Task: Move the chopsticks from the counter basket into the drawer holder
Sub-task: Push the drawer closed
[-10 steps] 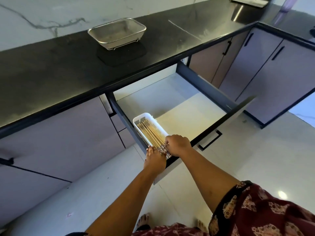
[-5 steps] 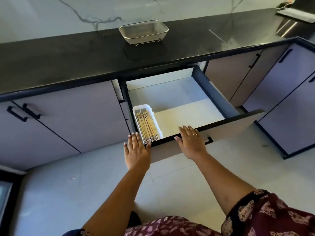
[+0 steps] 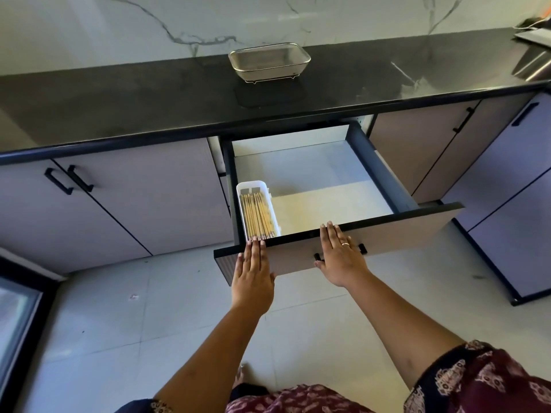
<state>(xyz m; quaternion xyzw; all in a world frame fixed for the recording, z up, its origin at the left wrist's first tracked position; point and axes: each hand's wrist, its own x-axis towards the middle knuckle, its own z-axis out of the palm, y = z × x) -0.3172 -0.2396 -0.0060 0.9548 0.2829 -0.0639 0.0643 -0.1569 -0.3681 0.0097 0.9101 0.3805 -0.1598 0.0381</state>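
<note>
A long black stone counter (image 3: pixel 119 99) with a glossy, faintly veined top runs under a white marble-patterned wall (image 3: pixel 89 28). On it stands a rectangular wire-mesh metal basket (image 3: pixel 269 61) with rounded corners and small feet; nothing shows inside it. Below are flat grey cabinet doors (image 3: pixel 134 198) with slim black bar handles.

The open drawer (image 3: pixel 316 189) is pulled well out — dark side walls, pale smooth floor, grey front panel with a black top edge. At its left side, against the left wall, sits a narrow white plastic holder (image 3: pixel 243 210), a long rectangular tray. The pale wooden chopsticks (image 3: pixel 258 216) lie flat in it, packed side by side, their long axis running front to back along the drawer; their darker patterned ends point toward the drawer front.

Nothing lies over the holder. The left hand (image 3: pixel 253 272) is flat and spread against the drawer front, fingertips at the top edge just before the chopstick ends, holding nothing. The right hand (image 3: pixel 340 257), wearing a ring, is likewise open-palmed on the front panel, covering the middle of the black drawer handle (image 3: pixel 362 248) — gripping nothing. A dark red patterned sleeve (image 3: pixel 483 380) shows at lower right, above a pale tiled floor (image 3: pixel 119 308).
</note>
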